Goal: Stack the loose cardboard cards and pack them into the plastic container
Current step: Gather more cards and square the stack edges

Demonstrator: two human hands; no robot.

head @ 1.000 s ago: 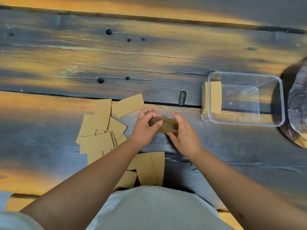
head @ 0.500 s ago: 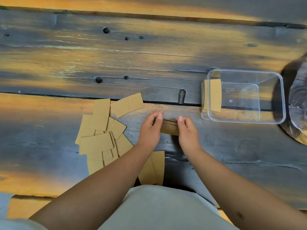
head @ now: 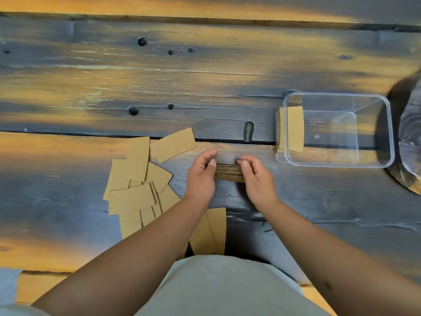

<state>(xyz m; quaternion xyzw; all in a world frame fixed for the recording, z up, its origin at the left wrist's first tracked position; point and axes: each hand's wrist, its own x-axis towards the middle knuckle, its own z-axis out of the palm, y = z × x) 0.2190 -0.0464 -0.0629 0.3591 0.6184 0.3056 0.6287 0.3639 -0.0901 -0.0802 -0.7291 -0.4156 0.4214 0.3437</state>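
Note:
A stack of brown cardboard cards [head: 227, 171] stands on edge on the wooden table, its corrugated edges toward me. My left hand [head: 201, 176] grips its left end and my right hand [head: 257, 176] grips its right end. Loose cards [head: 136, 190] lie scattered flat to the left, with a few more [head: 213, 231] near my body. The clear plastic container [head: 385, 133] sits to the right, with a batch of cards [head: 293, 130] standing against its left wall.
The table [head: 159, 83] is dark weathered planks with holes and a groove. A dark round object [head: 410, 137] lies at the right edge beside the container. My light-coloured garment fills the bottom of the view.
Both hands turned the stack from lying slanted to standing on its edge and shifted to its two ends. The loose cards and container stayed put.

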